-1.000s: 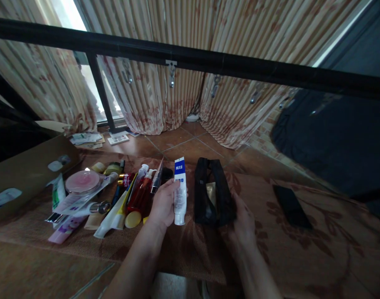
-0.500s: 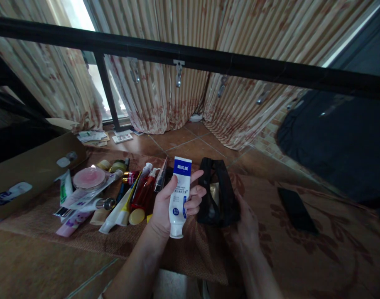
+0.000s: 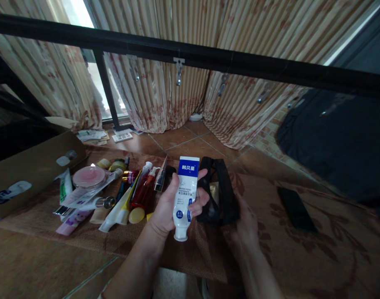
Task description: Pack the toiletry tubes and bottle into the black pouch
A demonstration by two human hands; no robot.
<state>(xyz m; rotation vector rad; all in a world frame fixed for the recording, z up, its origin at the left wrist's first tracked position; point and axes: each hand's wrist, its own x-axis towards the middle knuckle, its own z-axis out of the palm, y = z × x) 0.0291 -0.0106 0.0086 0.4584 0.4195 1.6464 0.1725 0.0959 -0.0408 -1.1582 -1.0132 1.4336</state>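
– One toothpaste tube or two in the left hand?
– One, gripped between thumb and fingers, just left of the black bag.
– And the right hand?
– At the bag's right side; its fingers are too dark to tell whether they grip.

Curtains: striped, pleated, red-patterned.
Window: bright, partly curtained, upper left.
Rail: black, crossing the view; metal clips hang below.
Floor: brown, tiled.
Light: dim, brightest at left.
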